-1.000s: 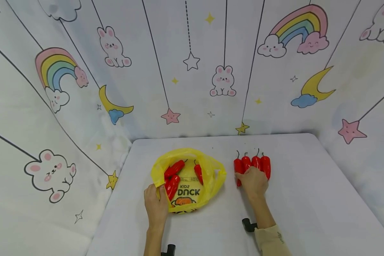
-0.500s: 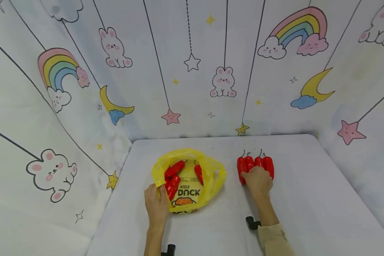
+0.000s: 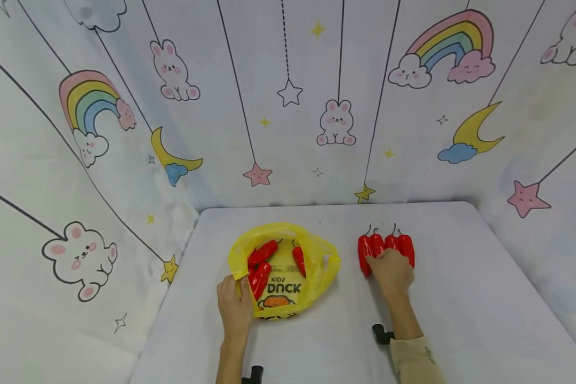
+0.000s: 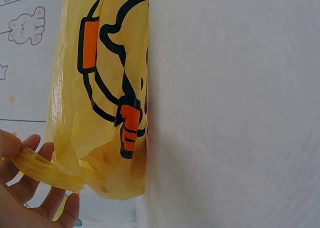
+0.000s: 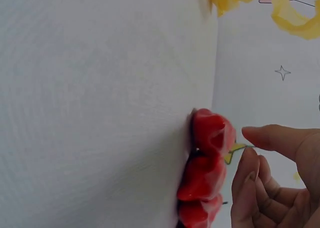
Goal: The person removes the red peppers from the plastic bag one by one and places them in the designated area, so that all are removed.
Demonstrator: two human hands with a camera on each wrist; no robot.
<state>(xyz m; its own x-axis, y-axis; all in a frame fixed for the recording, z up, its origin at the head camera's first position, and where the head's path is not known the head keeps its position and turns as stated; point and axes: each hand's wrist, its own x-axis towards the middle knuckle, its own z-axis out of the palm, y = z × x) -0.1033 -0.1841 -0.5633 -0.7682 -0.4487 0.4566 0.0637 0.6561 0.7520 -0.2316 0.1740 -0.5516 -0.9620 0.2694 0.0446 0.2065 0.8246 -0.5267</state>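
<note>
My left hand [image 3: 235,306] grips the near left rim of a yellow plastic bag [image 3: 322,280]; in the left wrist view, a fold of the bag [image 4: 45,173] passes between thumb and fingers. The bag lies with its mouth open and several red peppers inside, one pepper [image 3: 298,260] apart at the right. Several more red peppers [image 3: 364,255] lie side by side, stems away from me, right of the bag. Over their near part is my right hand [image 3: 392,271]. The right wrist view shows its thumb and bent fingers parted beside the peppers [image 5: 212,133], pinching none.
Both groups of peppers are on a white table [image 3: 461,298], whose far edge meets a patterned cloth backdrop [image 3: 307,144]. A black wrist-worn piece [image 3: 381,334] sits beside the right forearm, another [image 3: 255,374] beside the left.
The right hand and the row of peppers have shifted slightly to the right together. Around the bag's rim, the left hand keeps its place.
</note>
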